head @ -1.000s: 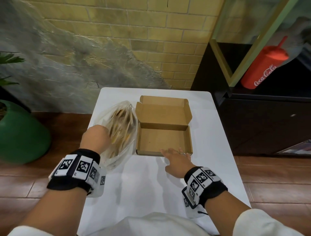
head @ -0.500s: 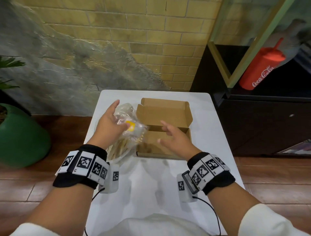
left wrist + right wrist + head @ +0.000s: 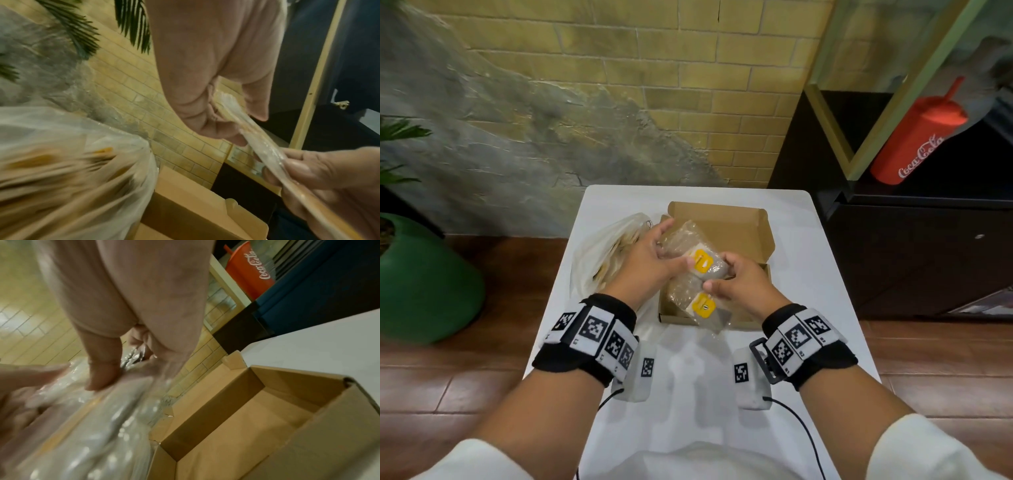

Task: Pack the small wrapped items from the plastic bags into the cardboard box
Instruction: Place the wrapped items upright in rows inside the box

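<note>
Over the open cardboard box (image 3: 751,236) both hands hold clear wrapped packets with yellow labels. My left hand (image 3: 654,260) grips the upper packet (image 3: 703,262) from the left, thumb on its label side. My right hand (image 3: 734,281) pinches the same bundle from the right. A lower packet (image 3: 703,306) hangs under the right thumb, across the box's front wall. In the left wrist view the left hand (image 3: 232,123) pinches the packet's edge (image 3: 265,146). In the right wrist view the right thumb (image 3: 102,378) presses on the wrap (image 3: 115,426) beside the box (image 3: 257,415).
A plastic bag (image 3: 606,253) with more wrapped items lies left of the box on the white table (image 3: 822,291). A green plant pot (image 3: 424,287) stands on the floor to the left. To the right is a dark cabinet (image 3: 914,260) bearing a red Coca-Cola cup (image 3: 917,137).
My left hand came out of the plastic bag with the packets and carried them right, over the box. My right hand rose from the table's front and took hold of them.
</note>
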Motion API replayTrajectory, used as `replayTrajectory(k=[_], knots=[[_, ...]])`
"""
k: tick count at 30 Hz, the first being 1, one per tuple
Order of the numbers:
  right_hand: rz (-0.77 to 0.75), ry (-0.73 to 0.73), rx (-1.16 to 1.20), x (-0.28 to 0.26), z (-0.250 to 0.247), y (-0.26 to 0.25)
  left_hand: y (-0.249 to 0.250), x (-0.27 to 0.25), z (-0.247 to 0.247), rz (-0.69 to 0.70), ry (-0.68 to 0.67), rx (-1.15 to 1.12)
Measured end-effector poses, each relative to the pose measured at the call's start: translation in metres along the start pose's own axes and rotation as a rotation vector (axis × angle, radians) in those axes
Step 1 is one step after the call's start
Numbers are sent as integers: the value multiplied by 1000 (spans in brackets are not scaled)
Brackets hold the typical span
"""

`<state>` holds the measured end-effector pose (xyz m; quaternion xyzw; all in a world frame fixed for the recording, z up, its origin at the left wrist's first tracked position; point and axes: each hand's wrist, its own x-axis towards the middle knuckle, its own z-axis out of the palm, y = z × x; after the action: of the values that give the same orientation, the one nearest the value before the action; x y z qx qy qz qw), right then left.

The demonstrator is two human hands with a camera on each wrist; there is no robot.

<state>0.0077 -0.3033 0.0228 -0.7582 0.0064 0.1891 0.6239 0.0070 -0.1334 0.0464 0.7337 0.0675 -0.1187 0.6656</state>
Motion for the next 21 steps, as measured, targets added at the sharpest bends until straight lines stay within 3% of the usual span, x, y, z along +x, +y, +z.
replayTrajectory(k=[7, 13, 18, 21], knots=[[16, 70, 407, 3, -8, 0, -17, -4, 9, -180, -196, -12], [58, 147, 499, 2, -12, -4, -15, 1, 6, -124, -48, 3], [73, 191, 619, 0, -19, -5, -14, 7, -6, -106, 236, -110], [89, 99, 495, -2, -8, -6, -11, 8, 1, -80, 180, -71]])
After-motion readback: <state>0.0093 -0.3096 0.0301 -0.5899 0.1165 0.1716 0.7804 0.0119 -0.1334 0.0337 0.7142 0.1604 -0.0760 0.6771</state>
